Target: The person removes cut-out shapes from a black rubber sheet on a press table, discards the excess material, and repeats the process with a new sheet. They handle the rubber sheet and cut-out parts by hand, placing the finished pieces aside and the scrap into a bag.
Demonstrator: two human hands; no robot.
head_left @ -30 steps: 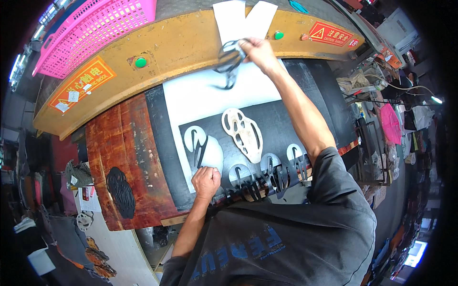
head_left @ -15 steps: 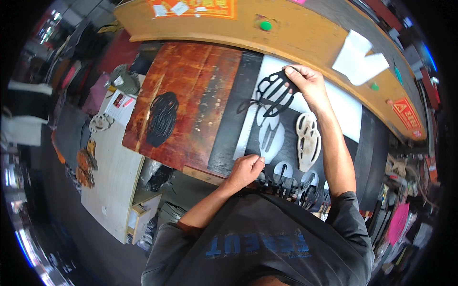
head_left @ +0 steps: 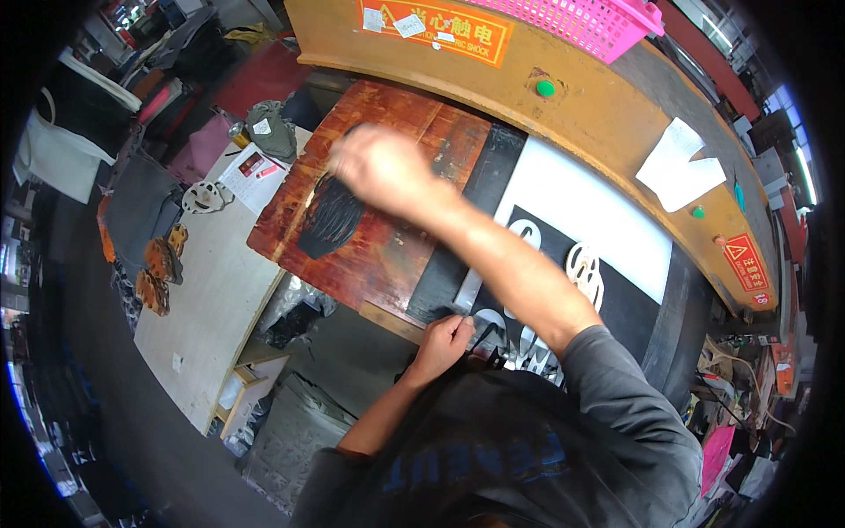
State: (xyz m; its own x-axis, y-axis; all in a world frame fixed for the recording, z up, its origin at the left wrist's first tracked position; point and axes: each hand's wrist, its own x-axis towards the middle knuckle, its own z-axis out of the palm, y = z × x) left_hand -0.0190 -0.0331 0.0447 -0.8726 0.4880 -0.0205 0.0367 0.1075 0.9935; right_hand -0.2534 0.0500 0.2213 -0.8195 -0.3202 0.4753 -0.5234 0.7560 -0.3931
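Note:
My right hand (head_left: 378, 172) reaches far left, over a stack of thin black cut-out pieces (head_left: 330, 224) on the worn reddish-brown board (head_left: 396, 255). Motion smears its fingers, and whether a piece is in them does not show. My left hand (head_left: 443, 345) is closed at the near edge of the black sheet (head_left: 629, 304), its fingertips pressed together; anything inside is hidden. White sole-shaped gaps show in that sheet, partly behind my right forearm. A beige slotted sole-shaped die (head_left: 585, 271) lies on the sheet, to the right of that forearm.
A yellow-orange machine beam (head_left: 502, 84) with green buttons crosses the far side, with white paper (head_left: 682, 167) on it. Behind it is a pink basket (head_left: 590, 26). The side table (head_left: 220, 304) at left holds a printed sheet, another slotted die (head_left: 205, 197) and orange-brown pieces (head_left: 158, 273).
My right hand has swung left from the black sheet, where it held up a black slotted cut-out, to the stack. My left hand stays closed near the sheet's edge. The view has shifted.

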